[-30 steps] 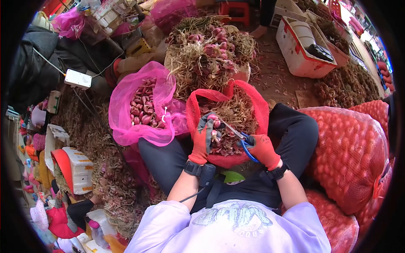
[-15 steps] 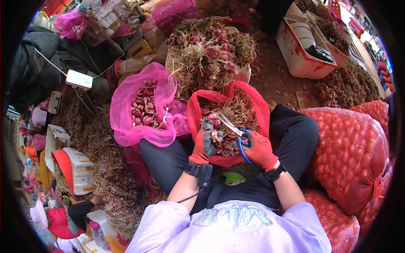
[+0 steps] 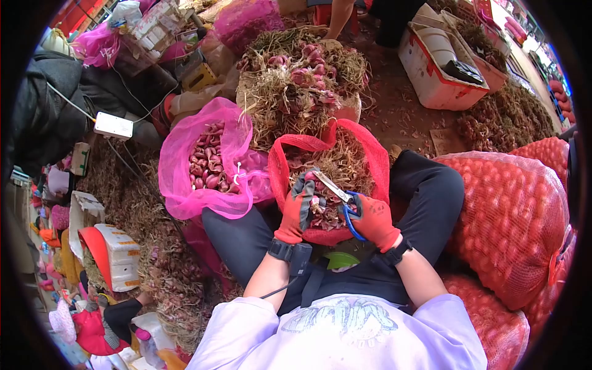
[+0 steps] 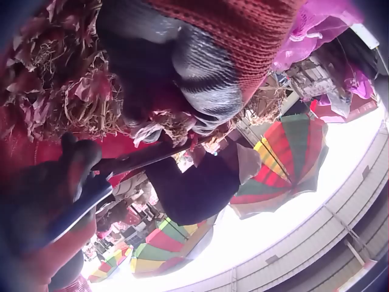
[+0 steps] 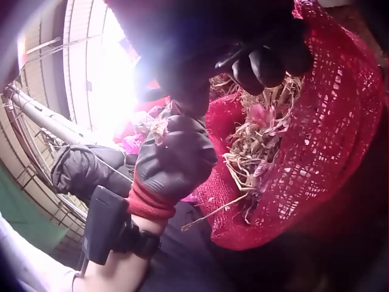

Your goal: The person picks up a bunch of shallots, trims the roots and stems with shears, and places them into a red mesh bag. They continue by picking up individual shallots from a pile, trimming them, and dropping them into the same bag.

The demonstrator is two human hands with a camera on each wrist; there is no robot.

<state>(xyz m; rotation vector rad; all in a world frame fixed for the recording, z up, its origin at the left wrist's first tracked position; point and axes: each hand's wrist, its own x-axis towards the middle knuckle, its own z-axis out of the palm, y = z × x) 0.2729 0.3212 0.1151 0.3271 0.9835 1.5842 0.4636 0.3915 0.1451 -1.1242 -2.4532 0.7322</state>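
My left hand [image 3: 296, 213], in a red glove with grey palm, holds a small bunch of shallots [image 3: 311, 176] over the open red mesh bag [image 3: 381, 166]. My right hand [image 3: 375, 222], gloved the same way, grips the blue handles of a pair of scissors [image 3: 334, 186]. The blades reach across to the shallots at the left fingertips. Dry stalks and skins [image 5: 252, 143] fill the red bag between my knees. In the left wrist view, the left glove [image 4: 206, 73] covers most of the bunch, with papery ends [image 4: 167, 125] beside the blade.
A pink mesh bag [image 3: 176, 197] of loose shallots [image 3: 206, 161] stands to the left. Ahead is a heap of dried shallot bunches [image 3: 296, 80]. Full red mesh sacks [image 3: 505, 216] crowd my right side. A white foam box [image 3: 425, 74] lies at the far right.
The scissors moved slightly up and left toward the left fingertips, and their parted blades now look closer together. Another person's arm has come into view at the top.
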